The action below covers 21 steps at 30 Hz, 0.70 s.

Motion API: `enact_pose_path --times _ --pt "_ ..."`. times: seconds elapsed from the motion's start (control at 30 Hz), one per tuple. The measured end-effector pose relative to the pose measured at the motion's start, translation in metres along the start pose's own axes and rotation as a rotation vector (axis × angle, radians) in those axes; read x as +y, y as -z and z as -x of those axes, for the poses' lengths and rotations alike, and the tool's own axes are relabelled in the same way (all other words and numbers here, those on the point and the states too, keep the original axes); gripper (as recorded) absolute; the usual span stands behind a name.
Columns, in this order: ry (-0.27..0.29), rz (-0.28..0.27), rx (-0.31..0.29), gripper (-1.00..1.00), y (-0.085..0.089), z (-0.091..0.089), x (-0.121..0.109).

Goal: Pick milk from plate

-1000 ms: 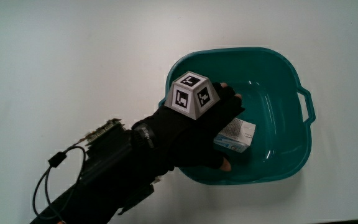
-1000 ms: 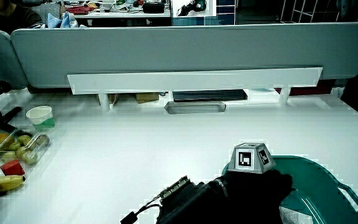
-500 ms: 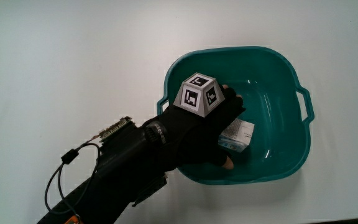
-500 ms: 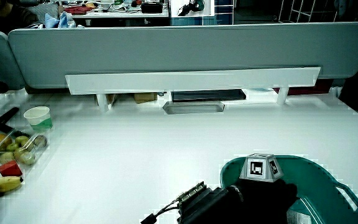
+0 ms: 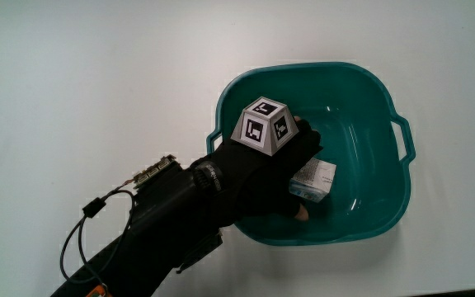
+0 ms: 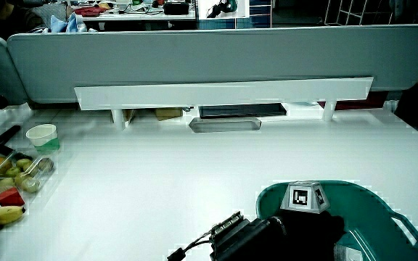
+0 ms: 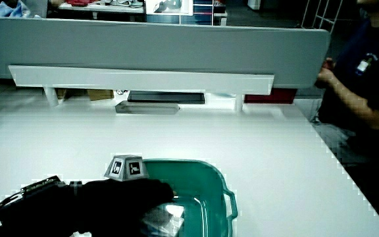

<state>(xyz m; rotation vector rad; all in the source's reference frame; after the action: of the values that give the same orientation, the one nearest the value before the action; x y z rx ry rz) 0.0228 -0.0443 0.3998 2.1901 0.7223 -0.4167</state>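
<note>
Lower centre of the main view: the hand (image 5: 280,169) reaches into a teal basin (image 5: 386,198) on the tabletop (image 5: 97,74), its fingers closed around the milk (image 5: 313,180) beneath its palm.

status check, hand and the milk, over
Hand inside teal basin, fingers closed on milk carton. Carton low in basin, not lifted clear. Nothing else in basin.

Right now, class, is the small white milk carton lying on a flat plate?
No, the small white milk carton sits inside a deep teal plastic basin.
</note>
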Motion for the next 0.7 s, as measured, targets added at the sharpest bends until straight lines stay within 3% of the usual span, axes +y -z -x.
enact_pose_path --times 0.7 --pt "0.017 -0.054 0.028 0.94 -0.0017 -0.0006 0.0010"
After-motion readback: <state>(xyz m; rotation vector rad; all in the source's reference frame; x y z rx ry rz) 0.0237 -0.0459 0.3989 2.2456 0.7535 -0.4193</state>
